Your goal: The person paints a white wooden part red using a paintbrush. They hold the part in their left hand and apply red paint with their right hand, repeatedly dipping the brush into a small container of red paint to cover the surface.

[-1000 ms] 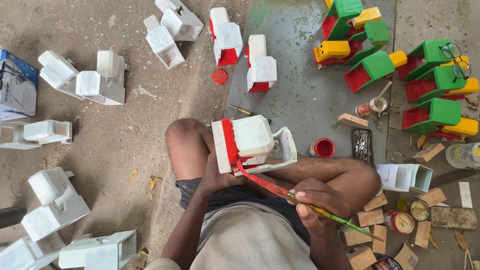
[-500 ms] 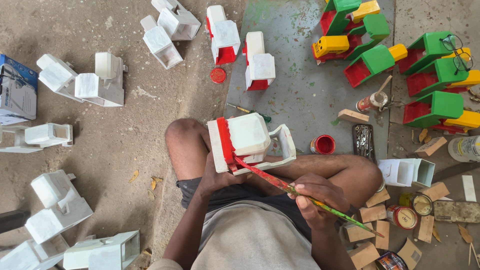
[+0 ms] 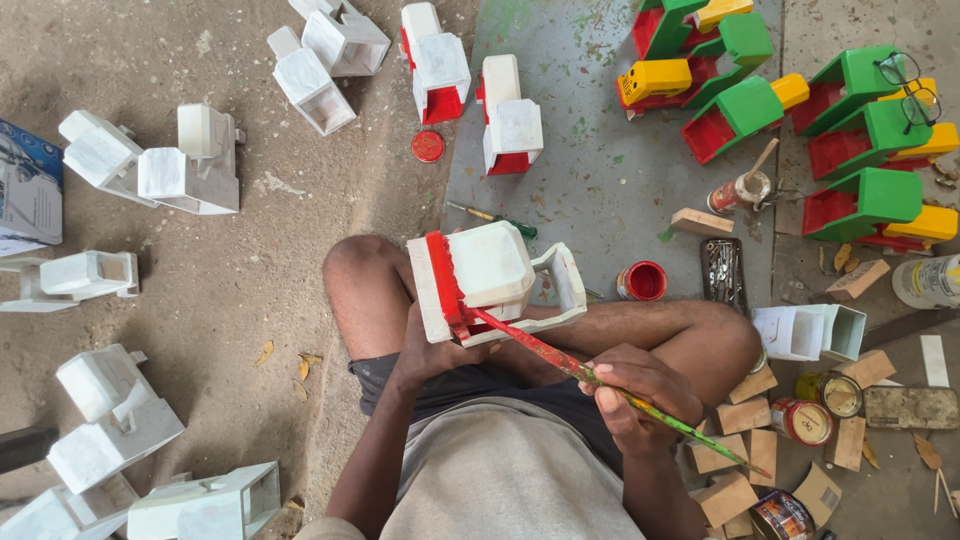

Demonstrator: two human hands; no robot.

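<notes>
Bare concrete floor (image 3: 230, 260), dusty, with a grey paint-stained board (image 3: 590, 150) in the upper middle of the frame; the person is sitting cross-legged at lower centre.

Left hand (image 3: 432, 350) is cupping the white wooden toy truck (image 3: 490, 280) from below, fingers wrapped under it, holding it tilted over the knees at frame centre. Right hand (image 3: 640, 395) is pinching a long paintbrush (image 3: 600, 380) pen-style, thumb and fingers closed on the handle, bristle end touching the truck's left edge, where a red band (image 3: 442, 285) is going on.

Small open tin of red paint (image 3: 642, 281) is sitting on the board just right of the truck. Red lid (image 3: 428, 146) is lying above it, near two partly red trucks (image 3: 470, 90) at upper centre. Unpainted white trucks (image 3: 150, 165) are scattered down the left side. Finished green, red and yellow trucks (image 3: 800, 110) are crowding the upper right, a pair of glasses (image 3: 905, 85) resting on one. Wood blocks (image 3: 740, 450) and more tins (image 3: 815, 415) are sitting lower right.

My read on doing this step well:
- keeping the left grip under the white faces, clear of wet red
- pulling long strokes along the band, not across it, so the edge against white is staying crisp
- loading the brush lightly; drips look likely on that tilted face
- rotating the truck with the left hand rather than bending the brush wrist
</notes>
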